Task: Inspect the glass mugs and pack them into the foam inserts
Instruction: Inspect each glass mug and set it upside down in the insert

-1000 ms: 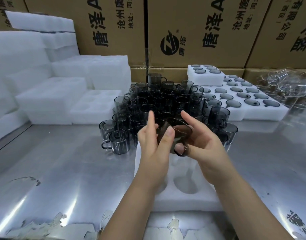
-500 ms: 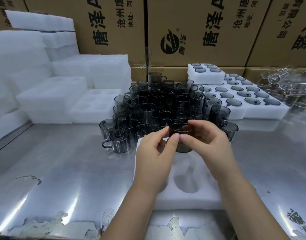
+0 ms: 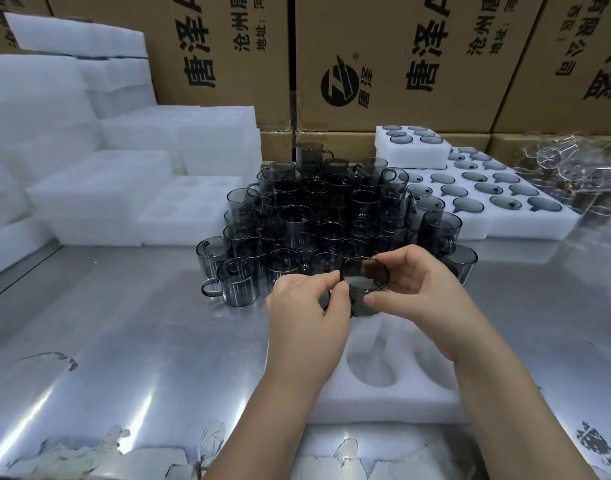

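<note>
A smoky grey glass mug [image 3: 364, 285] stands upright over the far end of a white foam insert [image 3: 383, 400] lying in front of me. My left hand [image 3: 307, 320] pinches the mug's rim on its left side, where its handle sits. My right hand [image 3: 421, 289] curls around its right side, thumb on the front wall and fingers behind the rim. The mug's base is hidden by my fingers, so I cannot tell whether it sits in a pocket. One empty pocket [image 3: 375, 370] shows nearer me. A dense cluster of grey mugs [image 3: 317, 220] stands behind.
Filled foam inserts [image 3: 487, 202] lie at the back right, with clear glassware [image 3: 581, 171] beyond. Stacks of empty foam inserts [image 3: 124, 188] fill the left. Cardboard boxes [image 3: 383, 57] wall the back. The steel table [image 3: 124, 341] is shiny.
The mug was tilted and turned in both hands a second ago. It has since come upright and down toward the foam insert, with both hands following.
</note>
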